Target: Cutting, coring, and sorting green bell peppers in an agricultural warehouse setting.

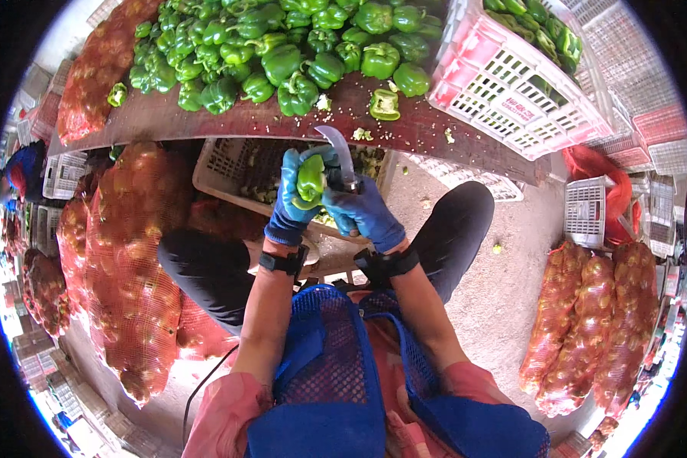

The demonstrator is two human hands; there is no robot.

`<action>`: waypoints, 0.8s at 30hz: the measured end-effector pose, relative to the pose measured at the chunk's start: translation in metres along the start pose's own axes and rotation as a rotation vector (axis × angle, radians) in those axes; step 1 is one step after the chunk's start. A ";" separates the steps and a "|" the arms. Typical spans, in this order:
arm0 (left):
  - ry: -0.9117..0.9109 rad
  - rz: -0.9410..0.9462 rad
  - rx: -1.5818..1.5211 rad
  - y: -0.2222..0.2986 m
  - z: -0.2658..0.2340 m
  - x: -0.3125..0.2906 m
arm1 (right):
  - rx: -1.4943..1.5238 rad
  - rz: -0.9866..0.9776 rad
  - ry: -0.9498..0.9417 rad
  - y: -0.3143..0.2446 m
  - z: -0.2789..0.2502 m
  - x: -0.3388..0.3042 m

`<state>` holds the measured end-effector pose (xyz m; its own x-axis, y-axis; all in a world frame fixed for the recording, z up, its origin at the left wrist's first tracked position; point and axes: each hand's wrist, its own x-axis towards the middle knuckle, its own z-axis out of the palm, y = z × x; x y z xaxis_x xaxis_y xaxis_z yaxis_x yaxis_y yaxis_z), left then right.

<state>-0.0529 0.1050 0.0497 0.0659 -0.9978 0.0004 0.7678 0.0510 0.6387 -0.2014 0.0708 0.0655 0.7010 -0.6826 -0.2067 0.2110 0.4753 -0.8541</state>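
Note:
A green bell pepper (311, 180) is gripped in my left hand (291, 204), which wears a blue glove. Close beside it my right hand (368, 214), gloved in blue too, is closed around the handle of a curved knife (339, 149). The blade points up and away from me, just right of the pepper. Both hands are over a white crate (210, 169) on the floor, which holds scraps of pepper. Part of the pepper is hidden by my left fingers.
Whole green peppers (282, 65) are heaped on a dark red table (206, 122), with a cut pepper (385, 105) near its edge. A pink and white crate (511, 91) of peppers stands at right. Filled mesh sacks (133, 259) are at left, several more mesh sacks (580, 320) at right.

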 end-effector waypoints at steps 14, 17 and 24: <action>0.223 0.209 0.669 0.000 0.029 -0.007 | 0.190 0.094 0.214 0.000 0.019 -0.023; 0.264 0.530 1.033 -0.011 0.017 -0.007 | 0.156 0.047 0.286 0.006 0.020 -0.021; 0.441 0.275 0.609 -0.037 0.035 -0.014 | -0.027 -0.224 0.427 0.013 0.021 -0.024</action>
<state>-0.1042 0.1160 0.0531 0.5458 -0.8379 -0.0037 0.2124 0.1341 0.9679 -0.2014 0.1045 0.0693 0.2965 -0.9362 -0.1888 0.3036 0.2798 -0.9108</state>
